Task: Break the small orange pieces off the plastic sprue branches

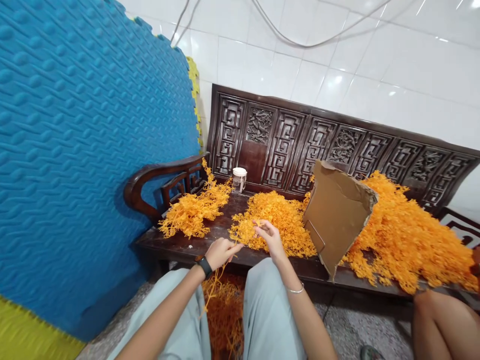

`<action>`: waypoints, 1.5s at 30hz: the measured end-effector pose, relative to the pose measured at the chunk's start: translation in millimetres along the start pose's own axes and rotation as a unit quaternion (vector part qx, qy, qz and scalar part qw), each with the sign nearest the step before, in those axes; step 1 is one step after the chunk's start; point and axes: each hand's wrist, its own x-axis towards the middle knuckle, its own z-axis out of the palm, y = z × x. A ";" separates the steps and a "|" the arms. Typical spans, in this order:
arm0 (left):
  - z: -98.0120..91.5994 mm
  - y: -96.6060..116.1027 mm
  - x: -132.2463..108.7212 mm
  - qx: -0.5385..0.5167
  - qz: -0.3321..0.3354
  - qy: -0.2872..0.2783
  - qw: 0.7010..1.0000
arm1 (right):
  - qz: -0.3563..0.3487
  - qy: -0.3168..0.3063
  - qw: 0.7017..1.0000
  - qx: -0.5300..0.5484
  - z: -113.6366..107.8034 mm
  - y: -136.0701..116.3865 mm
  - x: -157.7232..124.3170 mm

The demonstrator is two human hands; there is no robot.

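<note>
My left hand [221,253], with a dark watch on its wrist, is closed around the thin stems of an orange branching sprig, which looks like an artificial plant. Stem ends [213,290] trail below the fist, between my knees. The sprig's bushy head [243,231] points up and away over the bench edge. My right hand [270,239], with a bangle at the wrist, pinches at the right side of that head; its fingertips are partly hidden among the strands. Just behind lies a middle heap of similar orange sprigs [281,220]. A smaller heap [191,212] lies to the left.
A dark carved wooden bench [221,225] stands against white tiles. A bent cardboard sheet [333,210] divides the middle heap from a large orange heap [408,235]. A lidded clear tub [239,181] stands behind. Blue foam mat [93,150] rises left. Another person's knee [442,320] is at right.
</note>
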 end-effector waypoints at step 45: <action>56.5 -15.2 -22.8 -0.130 0.041 -0.184 0.973 | -0.191 0.351 0.907 -0.134 -112.1 -37.2 50.9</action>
